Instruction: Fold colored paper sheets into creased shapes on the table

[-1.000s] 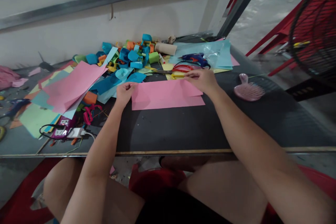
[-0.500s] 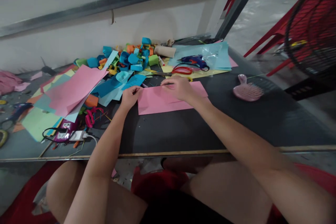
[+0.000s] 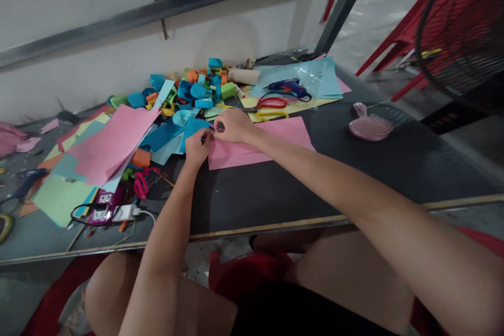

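A folded pink paper (image 3: 283,134) lies on the dark table (image 3: 275,194) in front of me. Both hands meet at its left end. My left hand (image 3: 198,146) pinches the left corner of the sheet. My right hand (image 3: 233,126) reaches across with its fingertips closed on the same end, touching the left hand's fingers. A small dark tip shows between the fingertips; I cannot tell what it is. The rest of the sheet lies flat to the right.
Red and yellow scissors (image 3: 271,107) and a blue glue gun (image 3: 287,86) lie behind the paper. A heap of coloured paper pieces (image 3: 197,89) and loose sheets (image 3: 114,142) fill the left. A pink hairbrush (image 3: 370,126) lies right. A charger with cables (image 3: 114,212) sits front left.
My right hand has slid left along the pink paper from its right end to its left end, meeting my left hand. The left hand stayed at the left corner. The view shifted slightly.
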{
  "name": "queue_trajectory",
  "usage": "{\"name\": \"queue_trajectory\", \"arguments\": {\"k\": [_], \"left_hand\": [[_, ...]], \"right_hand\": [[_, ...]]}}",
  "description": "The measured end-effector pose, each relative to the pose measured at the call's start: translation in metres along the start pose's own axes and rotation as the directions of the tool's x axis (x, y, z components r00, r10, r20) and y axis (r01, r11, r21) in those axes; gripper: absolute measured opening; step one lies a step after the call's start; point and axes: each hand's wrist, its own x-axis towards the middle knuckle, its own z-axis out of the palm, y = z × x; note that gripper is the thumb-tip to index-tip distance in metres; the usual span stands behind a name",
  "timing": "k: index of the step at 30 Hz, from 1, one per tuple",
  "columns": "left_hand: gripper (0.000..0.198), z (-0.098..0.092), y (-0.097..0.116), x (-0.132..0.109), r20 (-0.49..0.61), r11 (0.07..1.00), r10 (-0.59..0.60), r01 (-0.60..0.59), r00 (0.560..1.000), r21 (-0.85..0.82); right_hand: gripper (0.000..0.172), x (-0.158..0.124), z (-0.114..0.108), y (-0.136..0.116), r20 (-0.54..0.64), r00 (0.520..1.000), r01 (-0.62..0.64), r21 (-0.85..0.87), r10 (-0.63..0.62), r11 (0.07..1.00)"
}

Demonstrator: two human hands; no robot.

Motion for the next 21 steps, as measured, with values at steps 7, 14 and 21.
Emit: {"name": "queue_trajectory", "arguments": {"k": [7,14,21], "left_hand": [[0.012,0.002,0.004,0.001,-0.034,1.0,-0.015,0.016,0.999,0.016],[0.015,-0.002,0.013,0.0,-0.037,0.993,-0.042,0.046,0.998,0.112],[0.016,-0.004,0.014,0.0,-0.076,0.985,-0.026,0.039,0.997,0.17]], "right_hand": [[0.01,-0.013,-0.012,0.018,0.021,0.993,-0.116,-0.005,0.116,0.993],[0.009,-0.026,-0.026,0.038,0.023,0.994,-0.109,-0.039,0.11,0.993],[0.006,-0.038,-0.033,0.055,-0.027,0.998,-0.064,-0.03,0.063,0.998]]}}
